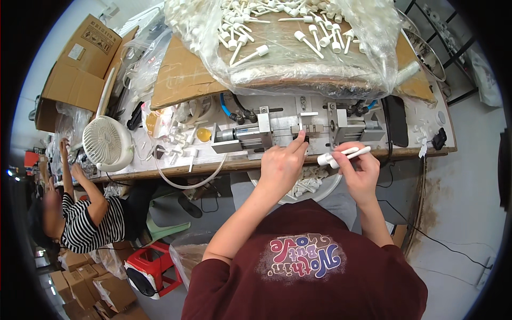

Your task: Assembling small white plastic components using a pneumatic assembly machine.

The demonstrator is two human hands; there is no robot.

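My left hand [281,166] reaches to the middle of a metal clamping fixture [250,134], index finger stretched out. Its fingertip touches the lower end of a white plastic stemmed cap [301,121] that sits in the fixture; the other fingers are partly bent. To the right, in front of the fixture's right-hand cylinder [358,130], my right hand [361,172] is closed around white stemmed caps [341,156]. Their wide ends point left and the thin stems right; the fingers partly cover them.
A plastic-lined cardboard tray [184,74] heaped with stemmed caps stands behind the fixture. A tub [314,186] of white parts sits below the table edge. A white fan [108,143], loose parts [178,143] and tubing lie left. Another person [90,218] works at far left.
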